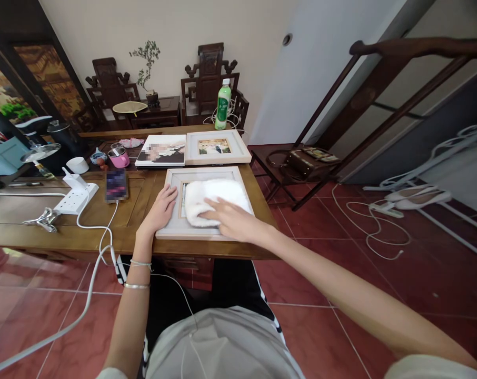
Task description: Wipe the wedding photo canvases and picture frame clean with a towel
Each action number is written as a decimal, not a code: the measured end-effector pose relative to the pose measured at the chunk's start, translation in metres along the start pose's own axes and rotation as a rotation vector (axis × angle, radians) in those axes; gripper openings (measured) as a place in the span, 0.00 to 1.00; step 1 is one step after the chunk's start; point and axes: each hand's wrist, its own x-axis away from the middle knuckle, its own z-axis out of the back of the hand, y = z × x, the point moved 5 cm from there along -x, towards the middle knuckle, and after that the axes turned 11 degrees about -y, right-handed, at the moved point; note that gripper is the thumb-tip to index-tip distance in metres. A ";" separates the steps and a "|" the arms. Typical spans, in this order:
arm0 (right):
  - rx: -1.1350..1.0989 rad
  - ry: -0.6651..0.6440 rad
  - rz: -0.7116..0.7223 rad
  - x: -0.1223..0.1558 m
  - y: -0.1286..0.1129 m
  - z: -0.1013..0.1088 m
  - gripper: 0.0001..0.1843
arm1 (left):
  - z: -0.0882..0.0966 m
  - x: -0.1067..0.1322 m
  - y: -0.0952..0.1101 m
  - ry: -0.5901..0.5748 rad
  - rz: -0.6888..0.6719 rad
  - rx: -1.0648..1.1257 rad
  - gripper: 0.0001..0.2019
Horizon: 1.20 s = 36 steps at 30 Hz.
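A light wooden picture frame [207, 236] lies flat on the brown wooden table near its front edge. My left hand [162, 208] rests on the frame's left side, fingers laid out flat. With my right hand [228, 216] I hold a folded white cloth [218, 192] against the face of the frame. The cloth hides most of the picture inside. Just behind lie a second picture frame [238, 145] with a small photo in it and a flat photo panel [163, 150].
A green bottle [222, 108] stands at the table's back edge. Leftward are a phone [116, 185], a white power strip [78, 199], a pink cup [119, 156] and a metal object [45, 219]. White cables cross the table's left part. A wooden chair [301, 158] stands right.
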 end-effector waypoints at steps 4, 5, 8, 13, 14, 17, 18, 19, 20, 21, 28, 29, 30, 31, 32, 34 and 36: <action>0.145 0.137 -0.095 -0.039 0.049 0.006 0.37 | 0.001 0.000 0.000 -0.013 -0.007 0.003 0.22; 0.172 0.145 -0.124 -0.048 0.058 0.009 0.36 | 0.001 0.000 -0.001 -0.014 -0.009 0.006 0.22; 0.228 0.125 -0.180 -0.065 0.069 0.014 0.35 | 0.001 0.001 -0.001 -0.009 -0.015 0.008 0.22; 0.190 -0.006 -0.110 -0.047 0.027 0.007 0.36 | 0.000 0.002 0.001 0.008 0.003 -0.027 0.23; 0.162 -0.043 -0.072 -0.037 0.013 0.005 0.35 | 0.000 0.001 0.002 0.011 0.006 -0.040 0.23; 0.061 -0.151 0.063 -0.003 -0.025 0.004 0.35 | 0.000 0.001 0.003 0.019 0.007 -0.084 0.23; 0.031 -0.176 0.102 0.006 -0.035 0.004 0.35 | 0.000 0.001 0.003 0.022 0.006 -0.097 0.23; 0.009 -0.188 0.131 0.013 -0.042 0.004 0.35 | 0.000 0.001 0.003 0.027 0.005 -0.106 0.23; -0.004 -0.188 0.149 0.017 -0.047 0.004 0.35 | 0.001 0.001 0.003 0.031 0.005 -0.113 0.24; -0.006 -0.179 0.155 0.018 -0.049 0.004 0.35 | 0.001 0.001 0.002 0.033 0.004 -0.119 0.24; 0.107 0.015 0.058 -0.029 0.010 -0.001 0.38 | -0.001 0.001 -0.001 0.021 -0.025 -0.121 0.23; 0.136 0.045 0.041 -0.038 0.023 0.002 0.38 | -0.001 0.001 -0.001 0.020 -0.029 -0.117 0.23; 0.162 0.070 0.022 -0.048 0.036 0.005 0.38 | -0.001 0.002 -0.001 0.017 -0.030 -0.114 0.23; 0.185 0.093 -0.001 -0.056 0.047 0.010 0.38 | -0.001 0.002 -0.001 0.014 -0.030 -0.113 0.23; 0.203 0.113 -0.028 -0.064 0.055 0.014 0.38 | -0.001 0.002 -0.001 0.012 -0.027 -0.114 0.24; 0.235 0.131 -0.080 -0.076 0.063 0.018 0.38 | -0.001 0.002 -0.001 0.008 -0.018 -0.114 0.24; 0.259 0.103 -0.111 -0.083 0.058 0.016 0.37 | 0.000 0.002 -0.001 0.010 -0.012 -0.109 0.24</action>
